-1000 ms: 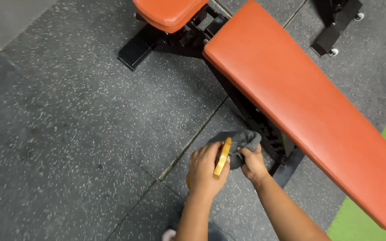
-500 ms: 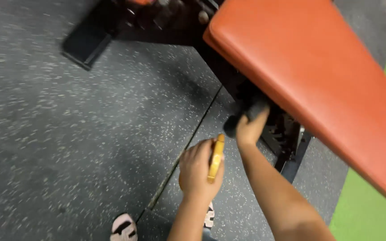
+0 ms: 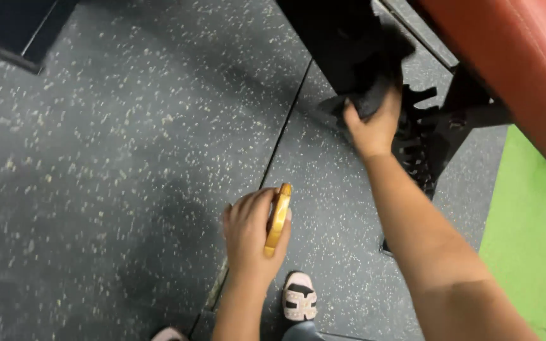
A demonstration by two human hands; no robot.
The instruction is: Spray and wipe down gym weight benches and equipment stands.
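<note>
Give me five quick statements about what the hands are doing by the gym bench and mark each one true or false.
1. The left hand holds a flat yellow object. True.
2. The right hand is pressing a dark cloth against the black bench frame. True.
3. The bench pad is blue. False: it is orange-red.
4. Both hands share a grip on the cloth. False: only the right hand has it; the left is apart, lower down.
5. The floor is dark with pale speckles, with a green strip at the right. True.
</note>
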